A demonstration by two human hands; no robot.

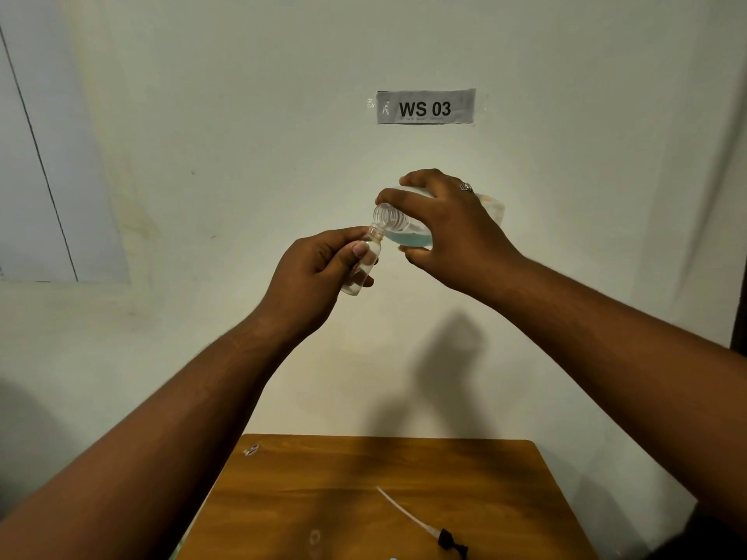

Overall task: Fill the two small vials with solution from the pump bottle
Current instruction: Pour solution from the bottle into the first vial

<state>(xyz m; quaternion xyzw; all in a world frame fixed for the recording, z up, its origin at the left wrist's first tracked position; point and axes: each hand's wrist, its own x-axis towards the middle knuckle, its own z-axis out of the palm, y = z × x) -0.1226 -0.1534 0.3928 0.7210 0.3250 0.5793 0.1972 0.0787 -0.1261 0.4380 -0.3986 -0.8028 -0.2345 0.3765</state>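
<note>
The wooden table [364,478] sits low in the view, well below both raised hands, against a pale wall carrying a label [425,107] that reads "WS 03". On the table lies the removed pump head [448,540] with its long white dip tube [398,507] stretched out toward the far left.

The pump bottle [408,232] is held in the air, tipped almost on its side, with its open threaded neck pointing left and a shallow pool of pale blue solution lying along its lower wall. The right hand [452,228] is closed around the bottle's body from above. Because so little liquid remains, the tilt probably has to go past level before anything runs; raising the base slowly should give a thin stream, not a gulp.

The left hand [315,272] is closed around 1 small vial [364,262], thumb pressed on its side, the vial leaning with its mouth up and to the right. That mouth sits just under the bottle's lip, touching or nearly so; I cannot tell which. Resting lip on rim would steady the pour, since the vial's opening is much narrower than the bottle's neck. Whether liquid has entered the vial is unclear. The 2nd vial cannot be made out.
</note>
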